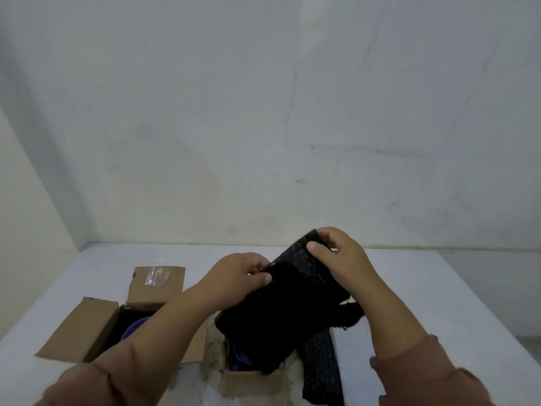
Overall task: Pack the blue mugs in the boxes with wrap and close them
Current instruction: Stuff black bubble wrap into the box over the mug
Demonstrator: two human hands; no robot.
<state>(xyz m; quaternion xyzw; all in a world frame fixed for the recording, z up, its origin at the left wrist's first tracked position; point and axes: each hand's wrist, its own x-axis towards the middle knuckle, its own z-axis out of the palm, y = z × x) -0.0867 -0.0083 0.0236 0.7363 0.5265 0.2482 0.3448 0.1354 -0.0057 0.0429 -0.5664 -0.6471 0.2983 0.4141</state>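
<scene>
Your left hand [244, 278] and right hand [336, 257] pinch black wrap [281, 306] above the six-o'clock box [248, 382]; a slack pinch could drop it off the mug [241, 360].

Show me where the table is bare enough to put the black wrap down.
Bare table lies right of the right hand, and behind the open left box toward the wall. It is crowded near the front: both boxes, wrap and forearms fill it.

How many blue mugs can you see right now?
2: one blue mug in the left open box, another in the nearer box, mostly hidden under black wrap.
</scene>
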